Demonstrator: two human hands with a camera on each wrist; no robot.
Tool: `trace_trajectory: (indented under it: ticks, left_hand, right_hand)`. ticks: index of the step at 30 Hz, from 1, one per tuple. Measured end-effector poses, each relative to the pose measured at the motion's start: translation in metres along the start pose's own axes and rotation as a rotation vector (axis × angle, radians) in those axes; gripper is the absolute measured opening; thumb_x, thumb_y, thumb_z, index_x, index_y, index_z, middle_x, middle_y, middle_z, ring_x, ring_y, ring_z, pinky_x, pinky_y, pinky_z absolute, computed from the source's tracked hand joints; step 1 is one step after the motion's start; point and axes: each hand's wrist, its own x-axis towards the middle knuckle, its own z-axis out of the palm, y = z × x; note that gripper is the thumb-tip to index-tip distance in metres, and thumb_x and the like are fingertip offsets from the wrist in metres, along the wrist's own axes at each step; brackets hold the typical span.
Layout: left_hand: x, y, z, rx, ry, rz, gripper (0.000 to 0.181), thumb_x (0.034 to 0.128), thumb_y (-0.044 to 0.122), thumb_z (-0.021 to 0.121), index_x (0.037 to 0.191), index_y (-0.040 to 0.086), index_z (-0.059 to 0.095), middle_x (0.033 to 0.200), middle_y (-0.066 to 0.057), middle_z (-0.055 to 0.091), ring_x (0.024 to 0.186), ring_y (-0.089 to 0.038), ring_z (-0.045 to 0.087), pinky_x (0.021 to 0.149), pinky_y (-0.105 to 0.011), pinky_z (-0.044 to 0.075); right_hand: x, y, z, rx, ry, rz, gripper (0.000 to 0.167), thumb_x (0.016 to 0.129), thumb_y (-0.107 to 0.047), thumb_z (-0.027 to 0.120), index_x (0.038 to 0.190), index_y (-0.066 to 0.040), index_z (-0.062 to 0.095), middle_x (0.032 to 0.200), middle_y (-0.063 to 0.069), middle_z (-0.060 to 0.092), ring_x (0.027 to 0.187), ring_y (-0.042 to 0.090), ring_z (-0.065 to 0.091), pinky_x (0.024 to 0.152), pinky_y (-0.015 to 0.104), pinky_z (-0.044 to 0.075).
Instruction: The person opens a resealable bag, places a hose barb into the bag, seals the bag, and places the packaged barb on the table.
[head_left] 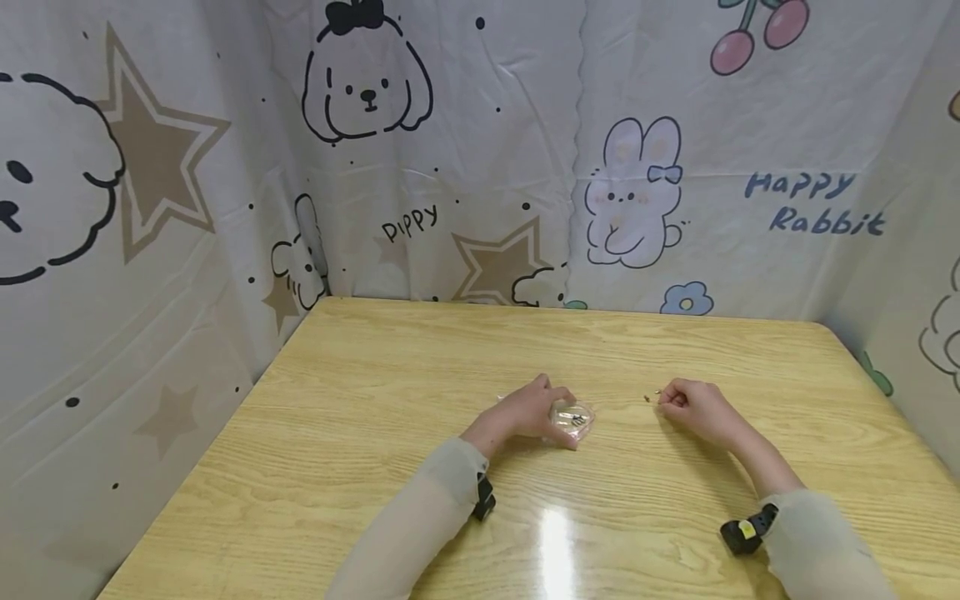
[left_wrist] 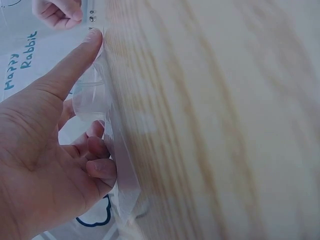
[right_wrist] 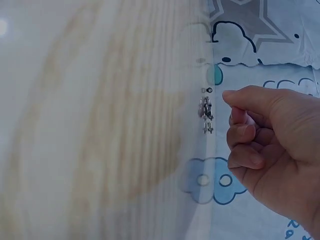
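Observation:
My left hand (head_left: 531,410) curves around a small clear plastic cup (left_wrist: 91,97) on the table, its thumb and fingers on opposite sides. Clear plastic film (left_wrist: 122,175) lies under the fingers. Inside the cup, small dark pieces (head_left: 577,420) show in the head view. To the right, my right hand (head_left: 697,407) hovers low over the table with its fingers curled. Just beyond its fingertips lie several tiny shiny metal pieces (right_wrist: 206,111), too small to name. Nothing shows between the right thumb and index finger, though the index fingertip is partly hidden.
Both hands work over a wooden table (head_left: 420,358) with a glossy top. Its far edge meets a printed cloth curtain (head_left: 517,150) that also runs along the left and right sides. A dark wrist camera (head_left: 742,535) sits at the right cuff.

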Motion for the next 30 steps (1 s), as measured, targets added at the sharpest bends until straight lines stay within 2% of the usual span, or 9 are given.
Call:
trace_trajectory:
  ticks: [13,25,30]
  left_hand:
    - [-0.001,0.000,0.001,-0.004,0.004,0.001,0.075,0.0725,0.053,0.081,0.137,0.027,0.053,0.112,-0.002,0.047,0.089,-0.011,0.049,0.084,-0.026,0.047]
    - [-0.001,-0.001,0.000,-0.008,0.001,0.013,0.075,0.0731,0.054,0.080,0.137,0.026,0.053,0.111,-0.001,0.046,0.088,-0.011,0.048,0.081,-0.024,0.045]
    - [-0.001,-0.001,0.000,-0.013,0.003,0.016,0.075,0.0732,0.053,0.081,0.137,0.025,0.053,0.110,-0.001,0.046,0.087,-0.011,0.048,0.079,-0.024,0.045]
  right_hand:
    - [-0.010,0.010,-0.003,-0.026,-0.045,0.028,0.006,0.091,-0.005,0.063,0.086,-0.002,0.065,0.076,0.001,0.058,0.068,0.008,0.044,0.060,0.021,0.038]
    - [-0.004,0.007,-0.004,-0.044,-0.075,0.024,0.008,0.092,-0.007,0.063,0.086,-0.001,0.064,0.076,0.004,0.057,0.069,0.012,0.044,0.060,0.023,0.037]
    - [0.001,0.005,-0.004,-0.060,-0.059,0.031,0.011,0.090,-0.009,0.066,0.083,-0.001,0.063,0.075,0.005,0.059,0.069,0.013,0.046,0.061,0.024,0.037]
